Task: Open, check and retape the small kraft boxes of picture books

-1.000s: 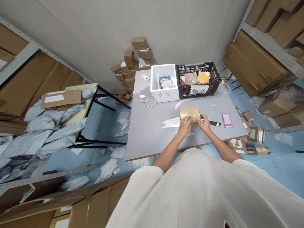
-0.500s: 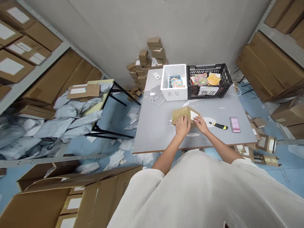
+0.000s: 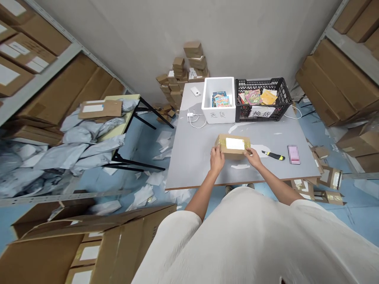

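While the cardboard box (image 3: 233,152) sits on or just above the grey table (image 3: 189,157), left hand (image 3: 217,159) and right hand (image 3: 252,157) clasp its opposite ends; steady, even pressure serves best, fingers clear of the white label (image 3: 235,143) and nearby knife (image 3: 274,156).

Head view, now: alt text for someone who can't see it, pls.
A left hand and a right hand hold opposite ends of a taped cardboard box with a white label, at a gray table. A black-and-yellow cutter lies to the right; behind stand a white foam box and a black crate.
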`<act>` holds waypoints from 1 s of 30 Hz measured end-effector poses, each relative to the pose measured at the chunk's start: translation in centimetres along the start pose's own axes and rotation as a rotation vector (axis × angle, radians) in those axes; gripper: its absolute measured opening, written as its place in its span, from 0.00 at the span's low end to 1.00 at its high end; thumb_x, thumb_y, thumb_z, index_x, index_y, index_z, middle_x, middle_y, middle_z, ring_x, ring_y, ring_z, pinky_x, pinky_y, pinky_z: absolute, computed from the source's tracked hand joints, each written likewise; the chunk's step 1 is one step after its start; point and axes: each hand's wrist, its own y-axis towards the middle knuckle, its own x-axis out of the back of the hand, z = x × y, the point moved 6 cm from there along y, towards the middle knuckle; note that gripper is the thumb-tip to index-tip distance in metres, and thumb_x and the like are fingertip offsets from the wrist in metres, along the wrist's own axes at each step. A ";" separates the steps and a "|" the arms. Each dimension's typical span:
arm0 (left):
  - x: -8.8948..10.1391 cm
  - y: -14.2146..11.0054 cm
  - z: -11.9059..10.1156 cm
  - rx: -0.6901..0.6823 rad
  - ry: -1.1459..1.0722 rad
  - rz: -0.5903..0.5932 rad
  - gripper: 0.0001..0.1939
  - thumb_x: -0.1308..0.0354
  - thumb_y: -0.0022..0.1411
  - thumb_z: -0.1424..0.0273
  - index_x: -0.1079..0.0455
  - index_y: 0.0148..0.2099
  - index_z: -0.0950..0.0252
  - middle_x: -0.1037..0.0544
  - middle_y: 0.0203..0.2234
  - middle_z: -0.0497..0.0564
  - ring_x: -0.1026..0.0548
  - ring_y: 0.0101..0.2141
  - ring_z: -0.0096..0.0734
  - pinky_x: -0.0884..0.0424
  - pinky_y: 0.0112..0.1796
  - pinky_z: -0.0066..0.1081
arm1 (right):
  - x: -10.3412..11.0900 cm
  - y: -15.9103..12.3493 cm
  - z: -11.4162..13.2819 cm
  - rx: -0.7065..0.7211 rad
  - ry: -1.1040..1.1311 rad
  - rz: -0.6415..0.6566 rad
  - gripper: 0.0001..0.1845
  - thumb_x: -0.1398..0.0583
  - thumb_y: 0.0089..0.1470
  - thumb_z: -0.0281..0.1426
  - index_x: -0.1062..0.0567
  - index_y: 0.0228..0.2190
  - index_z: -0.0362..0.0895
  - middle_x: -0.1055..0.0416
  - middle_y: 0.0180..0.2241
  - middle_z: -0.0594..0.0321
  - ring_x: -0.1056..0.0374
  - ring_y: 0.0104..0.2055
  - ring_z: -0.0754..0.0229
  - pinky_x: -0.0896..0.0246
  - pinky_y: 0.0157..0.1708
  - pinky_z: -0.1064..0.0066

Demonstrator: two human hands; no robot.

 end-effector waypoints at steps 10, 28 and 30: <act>-6.5 -1.6 1.3 0.157 -0.172 0.211 0.33 0.53 0.76 0.70 0.44 0.79 0.62 0.30 0.61 0.65 0.23 0.55 0.48 0.24 0.57 0.46 | 5.0 -1.2 -1.0 0.068 -0.130 -0.023 0.25 0.36 0.57 0.43 0.20 0.54 0.47 0.26 0.62 0.47 0.34 0.68 0.39 0.40 0.72 0.42; -6.6 -3.3 -5.2 -0.205 0.238 0.223 0.34 0.48 0.66 0.78 0.34 0.73 0.61 0.28 0.69 0.63 0.34 0.71 0.49 0.45 0.72 0.53 | 7.4 -0.6 -4.5 0.032 0.019 0.018 0.21 0.40 0.58 0.41 0.17 0.50 0.49 0.22 0.58 0.52 0.24 0.54 0.47 0.28 0.62 0.49; -6.6 -3.5 -5.4 -0.194 0.243 0.224 0.34 0.48 0.66 0.79 0.33 0.73 0.59 0.29 0.70 0.62 0.36 0.72 0.51 0.46 0.72 0.55 | 9.0 -0.5 -6.3 -0.032 -0.062 -0.018 0.22 0.41 0.57 0.38 0.18 0.50 0.47 0.21 0.56 0.52 0.24 0.51 0.47 0.29 0.62 0.47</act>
